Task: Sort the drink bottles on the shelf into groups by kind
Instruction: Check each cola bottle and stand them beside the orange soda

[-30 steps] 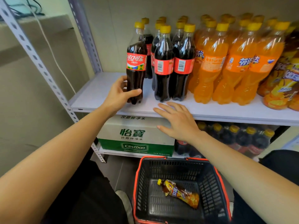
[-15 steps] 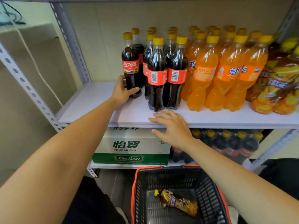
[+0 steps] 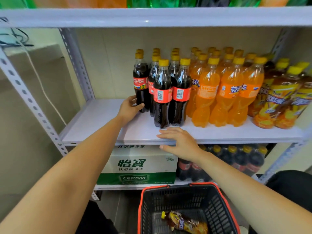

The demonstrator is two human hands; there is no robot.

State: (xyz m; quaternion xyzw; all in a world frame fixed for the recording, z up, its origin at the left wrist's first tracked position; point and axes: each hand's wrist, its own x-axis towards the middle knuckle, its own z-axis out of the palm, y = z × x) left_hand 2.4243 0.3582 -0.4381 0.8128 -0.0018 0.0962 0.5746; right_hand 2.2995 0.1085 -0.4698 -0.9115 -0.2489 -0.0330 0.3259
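The cola bottle (image 3: 141, 76) is gripped low down by the left hand (image 3: 128, 108), upright on the shelf (image 3: 99, 120); the other colas (image 3: 163, 97) stand just right of that hand. A slow, level slide against them is advised — the right hand (image 3: 179, 143) lies flat and empty on the shelf edge.

You could read 可口可乐 on the red label of the cola bottle (image 3: 140, 82). The orange bottle (image 3: 233, 92) said 芬达. The box (image 3: 138, 166) under the shelf (image 3: 101, 120) said 怡寶, 饮用纯净水 and Cestbon in green.
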